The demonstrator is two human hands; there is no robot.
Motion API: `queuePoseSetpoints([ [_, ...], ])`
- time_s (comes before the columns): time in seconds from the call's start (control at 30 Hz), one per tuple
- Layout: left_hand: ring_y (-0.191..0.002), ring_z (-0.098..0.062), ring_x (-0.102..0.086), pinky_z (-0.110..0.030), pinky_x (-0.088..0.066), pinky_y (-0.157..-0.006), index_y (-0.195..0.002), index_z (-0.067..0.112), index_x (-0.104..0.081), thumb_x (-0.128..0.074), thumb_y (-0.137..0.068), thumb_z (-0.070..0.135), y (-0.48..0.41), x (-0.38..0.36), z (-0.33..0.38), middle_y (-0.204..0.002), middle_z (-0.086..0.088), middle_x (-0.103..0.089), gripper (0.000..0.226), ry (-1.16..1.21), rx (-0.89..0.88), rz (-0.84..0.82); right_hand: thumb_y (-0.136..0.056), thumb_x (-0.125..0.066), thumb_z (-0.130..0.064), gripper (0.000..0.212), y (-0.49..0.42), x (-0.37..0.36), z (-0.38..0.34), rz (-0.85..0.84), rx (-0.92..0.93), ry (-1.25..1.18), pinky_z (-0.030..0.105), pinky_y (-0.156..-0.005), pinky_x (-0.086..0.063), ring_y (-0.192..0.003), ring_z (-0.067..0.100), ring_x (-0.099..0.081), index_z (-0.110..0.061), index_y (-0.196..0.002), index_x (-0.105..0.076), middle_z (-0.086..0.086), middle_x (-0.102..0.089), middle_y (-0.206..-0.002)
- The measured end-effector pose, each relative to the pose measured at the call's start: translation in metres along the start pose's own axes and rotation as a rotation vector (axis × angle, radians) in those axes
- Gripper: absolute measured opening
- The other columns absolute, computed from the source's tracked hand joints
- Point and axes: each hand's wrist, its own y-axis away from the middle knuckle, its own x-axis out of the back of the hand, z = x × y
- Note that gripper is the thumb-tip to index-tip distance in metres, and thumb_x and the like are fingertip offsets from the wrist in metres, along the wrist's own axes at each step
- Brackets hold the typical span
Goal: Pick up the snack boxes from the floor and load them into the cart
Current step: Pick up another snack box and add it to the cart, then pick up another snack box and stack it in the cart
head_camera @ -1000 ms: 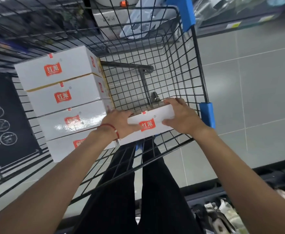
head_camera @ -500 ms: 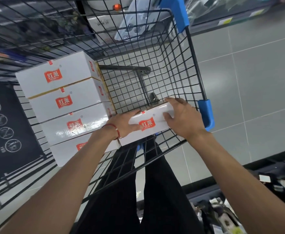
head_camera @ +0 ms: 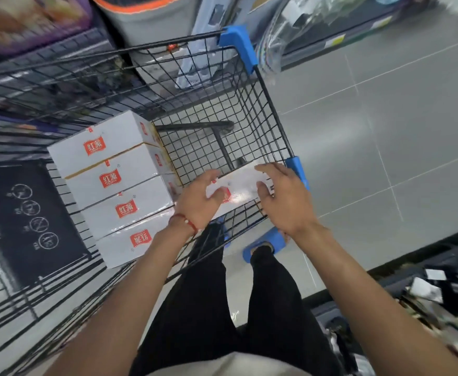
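Observation:
A black wire cart [head_camera: 266,104] with blue corner guards fills the middle of the view. Several white snack boxes with red labels [head_camera: 119,183] are stacked against its left side. One more white snack box [head_camera: 241,189] lies low in the cart's near right corner, blurred. My left hand [head_camera: 198,204], with a red string on the wrist, holds its left end, thumb on the front face. My right hand [head_camera: 284,199] holds its right end, fingers over the top edge.
A dark panel with white icons [head_camera: 29,221] hangs on the cart's left. Grey tile floor [head_camera: 385,131] lies to the right. A grey bin with an orange rim [head_camera: 146,20] stands beyond the cart. A low shelf of packaged goods [head_camera: 439,294] runs along the lower right.
The box between my hands has gone lower into the cart's near right corner. My head has pulled back, so more of the cart and the shelves shows.

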Motion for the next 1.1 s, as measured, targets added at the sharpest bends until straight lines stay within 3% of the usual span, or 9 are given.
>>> queuePoseSetpoints([
  [0.07, -0.124, -0.014, -0.057, -0.003, -0.041, -0.089, -0.134, 0.017, -0.058, -0.061, -0.097, 0.016, 0.012, -0.003, 0.026, -0.132, 0.002, -0.063, 0.037, 0.064, -0.049, 0.054, -0.099, -0.059, -0.016, 0.034, 0.014, 0.012, 0.009, 0.075, -0.004, -0.140, 0.041, -0.095, -0.054, -0.113, 0.025, -0.064, -0.021, -0.132, -0.066, 0.001, -0.066, -0.134],
  [0.1, -0.120, -0.012, -0.058, 0.000, -0.042, -0.084, -0.133, 0.016, -0.059, -0.060, -0.097, 0.013, 0.020, -0.008, 0.044, -0.130, 0.003, -0.064, 0.036, 0.078, -0.082, 0.070, -0.099, -0.060, -0.017, 0.032, 0.023, 0.023, 0.017, 0.104, -0.016, -0.208, 0.042, -0.092, -0.055, -0.107, 0.024, -0.066, -0.022, -0.130, -0.067, 0.000, -0.067, -0.131],
  [0.23, -0.093, 0.011, -0.062, -0.029, -0.053, -0.089, -0.124, 0.022, -0.064, -0.058, -0.096, 0.012, 0.044, -0.021, 0.089, -0.115, 0.013, -0.068, 0.030, 0.160, -0.129, 0.135, -0.100, -0.061, -0.015, 0.026, 0.045, 0.051, 0.035, 0.159, -0.077, -0.448, 0.038, -0.092, -0.056, -0.104, 0.014, -0.067, -0.023, -0.123, -0.071, -0.007, -0.070, -0.120],
  [0.4, -0.089, 0.011, -0.063, -0.011, -0.049, -0.083, -0.118, 0.020, -0.064, -0.058, -0.095, 0.002, 0.072, -0.061, 0.151, -0.109, 0.010, -0.069, 0.030, 0.191, -0.207, 0.157, -0.100, -0.061, -0.010, 0.024, 0.079, 0.108, 0.076, 0.212, -0.177, -0.679, 0.018, -0.085, -0.052, -0.098, -0.001, -0.066, -0.021, -0.118, -0.072, -0.014, -0.072, -0.110],
  [0.53, -0.100, -0.003, -0.067, -0.018, -0.051, -0.090, -0.118, 0.014, -0.065, -0.058, -0.094, 0.000, 0.084, -0.102, 0.195, -0.113, -0.001, -0.071, 0.029, 0.178, -0.254, 0.139, -0.099, -0.062, -0.009, 0.023, 0.102, 0.157, 0.117, 0.258, -0.216, -0.780, 0.008, -0.079, -0.046, -0.086, -0.010, -0.063, -0.020, -0.115, -0.073, -0.010, -0.074, -0.103],
  [0.63, -0.102, -0.002, -0.067, -0.015, -0.050, -0.089, -0.116, 0.013, -0.064, -0.057, -0.095, -0.005, 0.082, -0.140, 0.236, -0.113, -0.006, -0.071, 0.028, 0.170, -0.309, 0.091, -0.100, -0.063, -0.013, 0.019, 0.115, 0.192, 0.149, 0.319, -0.231, -0.818, 0.003, -0.076, -0.043, -0.084, -0.012, -0.062, -0.017, -0.116, -0.074, -0.008, -0.074, -0.104],
  [0.73, -0.095, 0.010, -0.065, -0.011, -0.047, -0.088, -0.109, 0.022, -0.063, -0.055, -0.094, -0.009, 0.078, -0.178, 0.282, -0.110, -0.005, -0.070, 0.035, 0.165, -0.363, 0.013, -0.100, -0.065, -0.016, 0.017, 0.125, 0.224, 0.179, 0.384, -0.263, -0.866, 0.005, -0.078, -0.043, -0.085, -0.012, -0.062, -0.018, -0.115, -0.074, -0.008, -0.074, -0.106],
  [0.97, -0.102, -0.002, -0.067, -0.017, -0.048, -0.092, -0.108, 0.025, -0.066, -0.056, -0.095, -0.004, 0.046, -0.249, 0.380, -0.110, 0.002, -0.072, 0.033, 0.138, -0.425, -0.147, -0.098, -0.066, -0.015, 0.020, 0.120, 0.297, 0.243, 0.522, -0.360, -1.050, 0.030, -0.090, -0.054, -0.099, 0.017, -0.071, -0.033, -0.104, -0.073, -0.001, -0.077, -0.106],
  [1.1, -0.100, 0.004, -0.066, -0.013, -0.048, -0.089, -0.109, 0.020, -0.067, -0.057, -0.095, -0.003, 0.006, -0.284, 0.437, -0.110, 0.002, -0.072, 0.030, 0.113, -0.452, -0.211, -0.099, -0.063, -0.010, 0.020, 0.096, 0.343, 0.277, 0.580, -0.414, -1.121, 0.017, -0.073, -0.053, -0.082, 0.010, -0.071, -0.020, -0.113, -0.073, 0.006, -0.076, -0.109],
])
